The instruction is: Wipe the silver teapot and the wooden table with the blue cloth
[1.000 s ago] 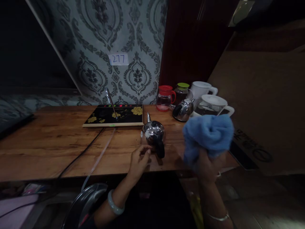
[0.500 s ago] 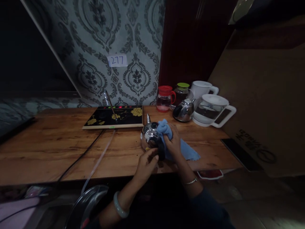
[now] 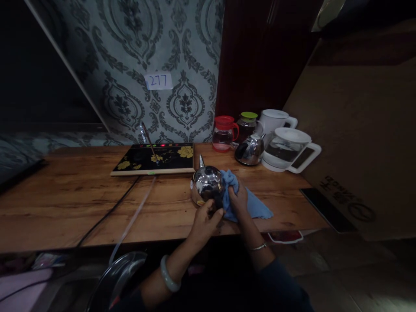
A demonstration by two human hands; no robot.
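Clock centred on the near kettle; 12 towards the wall.

1. Table, wood-grained; bears all items below.
2. Black panel, gold flowers, curved metal spout; at 10 o'clock.
3. Pitcher, clear, white lid and handle; at 2 o'clock, well apart.
4. Blue cloth, at 4 o'clock; bunched end against the kettle's handle side, flat corner spread on the table.
5. Near kettle, polished metal, upright on the table, before both hands, near the front edge. Long axis runs 11 to 5: spout towards 11, handle towards 5.
6. Left hand, at 6 o'clock, the nearer of the two; finger and thumb at the handle's lower end, whether closed on it cannot be told.
7. Right hand, at 4 o'clock; clamped on the cloth, which lies between it and the kettle. Hands close together, yet not visibly touching.
8. Handle, black.
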